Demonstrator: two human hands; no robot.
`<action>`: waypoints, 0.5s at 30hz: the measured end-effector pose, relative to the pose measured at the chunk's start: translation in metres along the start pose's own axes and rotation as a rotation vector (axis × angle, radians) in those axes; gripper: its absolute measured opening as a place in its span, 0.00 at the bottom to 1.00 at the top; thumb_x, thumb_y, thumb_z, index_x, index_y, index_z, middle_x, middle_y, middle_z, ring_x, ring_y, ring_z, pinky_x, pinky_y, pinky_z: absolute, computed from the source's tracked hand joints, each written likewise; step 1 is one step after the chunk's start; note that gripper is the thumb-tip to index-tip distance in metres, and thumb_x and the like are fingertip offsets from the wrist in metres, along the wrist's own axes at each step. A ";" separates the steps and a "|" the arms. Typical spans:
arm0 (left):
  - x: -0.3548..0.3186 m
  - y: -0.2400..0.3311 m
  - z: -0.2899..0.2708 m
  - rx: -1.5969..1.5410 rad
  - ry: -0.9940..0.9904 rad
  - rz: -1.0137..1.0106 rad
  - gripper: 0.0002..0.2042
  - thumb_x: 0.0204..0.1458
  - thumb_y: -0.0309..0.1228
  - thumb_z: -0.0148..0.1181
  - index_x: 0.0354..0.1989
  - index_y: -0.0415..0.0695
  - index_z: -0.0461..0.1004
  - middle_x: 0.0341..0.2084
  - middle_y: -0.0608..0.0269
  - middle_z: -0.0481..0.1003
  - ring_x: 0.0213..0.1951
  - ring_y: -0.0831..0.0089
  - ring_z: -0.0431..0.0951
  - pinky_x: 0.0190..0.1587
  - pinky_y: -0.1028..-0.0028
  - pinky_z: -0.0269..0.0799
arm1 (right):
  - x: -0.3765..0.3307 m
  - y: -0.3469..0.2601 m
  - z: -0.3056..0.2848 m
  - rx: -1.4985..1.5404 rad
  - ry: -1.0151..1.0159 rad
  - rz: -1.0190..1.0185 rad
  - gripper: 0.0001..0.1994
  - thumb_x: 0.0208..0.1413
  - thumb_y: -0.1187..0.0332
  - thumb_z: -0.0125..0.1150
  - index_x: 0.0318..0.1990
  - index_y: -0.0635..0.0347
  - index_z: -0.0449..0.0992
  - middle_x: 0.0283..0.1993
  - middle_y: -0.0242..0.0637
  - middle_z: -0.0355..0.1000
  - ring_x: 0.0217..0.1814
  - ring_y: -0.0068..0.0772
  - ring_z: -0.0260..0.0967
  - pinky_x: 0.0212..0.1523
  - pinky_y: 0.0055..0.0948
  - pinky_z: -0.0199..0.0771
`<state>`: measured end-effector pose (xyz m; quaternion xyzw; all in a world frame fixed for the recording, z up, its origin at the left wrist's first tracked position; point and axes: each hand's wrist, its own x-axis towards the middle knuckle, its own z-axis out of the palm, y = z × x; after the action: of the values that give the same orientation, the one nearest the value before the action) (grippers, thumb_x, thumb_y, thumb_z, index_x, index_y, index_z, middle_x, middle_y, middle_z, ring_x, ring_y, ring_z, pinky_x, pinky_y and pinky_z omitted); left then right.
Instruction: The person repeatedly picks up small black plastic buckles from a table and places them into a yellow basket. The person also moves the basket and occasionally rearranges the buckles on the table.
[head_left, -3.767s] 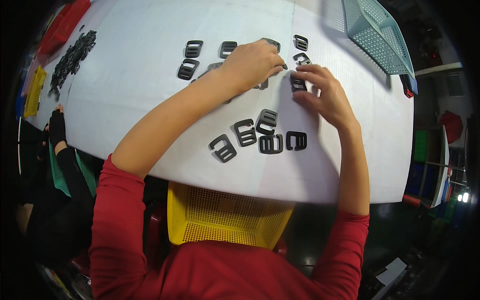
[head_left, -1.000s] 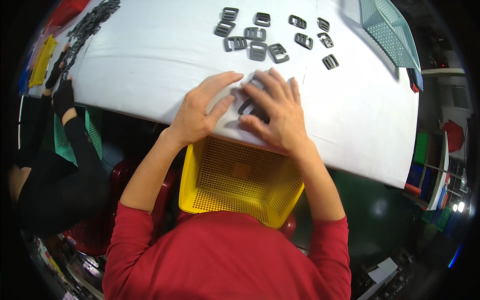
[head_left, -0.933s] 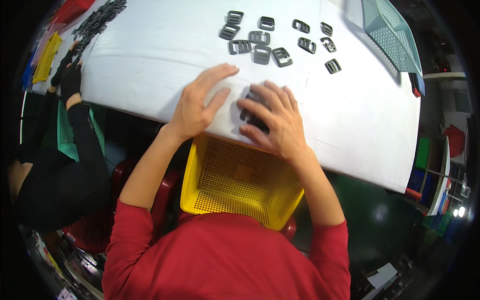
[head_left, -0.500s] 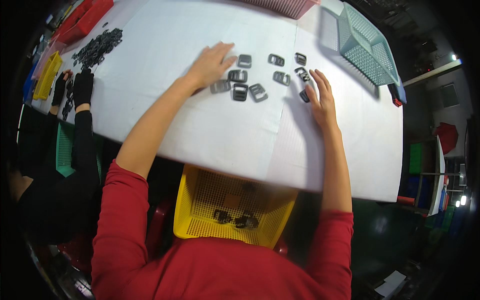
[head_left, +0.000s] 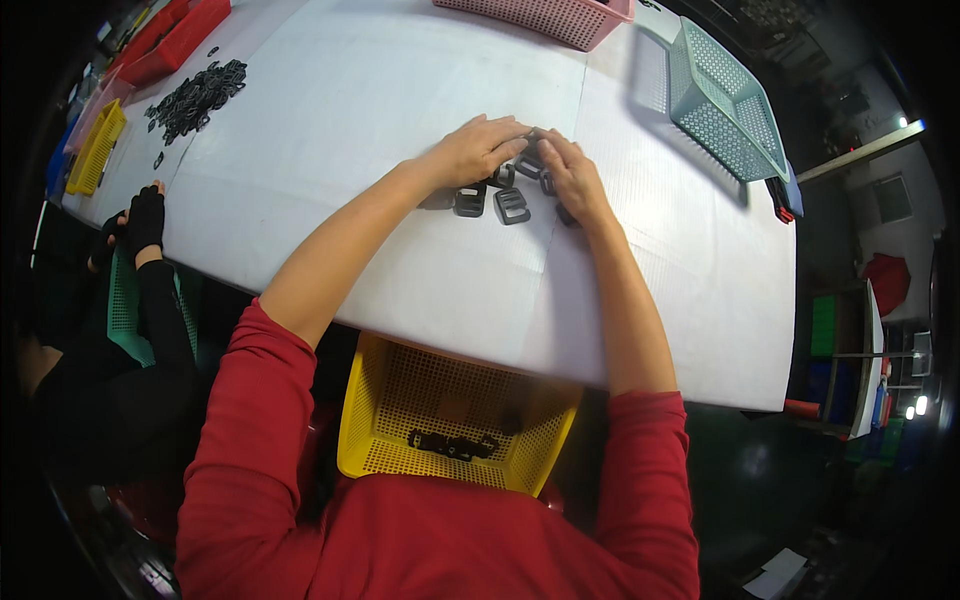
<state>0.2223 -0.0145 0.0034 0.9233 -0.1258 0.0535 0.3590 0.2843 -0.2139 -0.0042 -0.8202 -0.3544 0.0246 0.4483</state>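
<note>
Several dark plastic strap buckles lie bunched on the white table between my hands. My left hand rests over the left and far side of the bunch, its fingers stretched out toward the right. From the right side my right hand touches the bunch, fingers extended and their tips close to those of my left hand. Two buckles show fully on the near side: a slotted buckle and a lighter-looking buckle. Others are partly hidden under my fingers, such as a buckle beneath my right palm.
A yellow basket holding some buckles sits below the table edge before me. A pale green basket and a pink basket stand farther off. At left are a heap of black parts, red bins and a co-worker's gloved hand.
Both my hands have moved inward, and the spread-out buckles are now drawn together between them. The co-worker's gloved hands have moved nearer the table's edge.
</note>
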 end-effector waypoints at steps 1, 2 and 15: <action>-0.012 0.014 -0.003 -0.091 0.003 -0.046 0.21 0.64 0.42 0.41 0.60 0.44 0.67 0.60 0.54 0.66 0.64 0.59 0.62 0.66 0.64 0.55 | -0.008 -0.008 0.012 0.036 0.042 0.003 0.21 0.65 0.55 0.47 0.57 0.60 0.70 0.56 0.48 0.70 0.64 0.48 0.62 0.68 0.41 0.53; -0.026 0.024 -0.002 -0.185 0.006 -0.094 0.21 0.64 0.41 0.42 0.60 0.43 0.67 0.60 0.53 0.67 0.62 0.58 0.64 0.64 0.65 0.58 | -0.019 -0.018 0.020 0.093 0.062 0.029 0.20 0.65 0.58 0.48 0.57 0.61 0.70 0.53 0.48 0.71 0.58 0.47 0.67 0.60 0.38 0.64; -0.262 0.123 0.025 -0.366 0.242 -0.080 0.11 0.56 0.20 0.51 0.46 0.38 0.75 0.43 0.56 0.77 0.47 0.67 0.77 0.51 0.72 0.70 | -0.246 -0.149 0.014 0.123 -0.038 0.076 0.15 0.59 0.72 0.55 0.53 0.62 0.73 0.47 0.45 0.74 0.48 0.40 0.73 0.51 0.31 0.70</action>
<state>-0.0630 -0.0680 0.0160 0.8337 -0.0530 0.1257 0.5350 0.0115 -0.3004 0.0311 -0.8035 -0.3291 0.0787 0.4897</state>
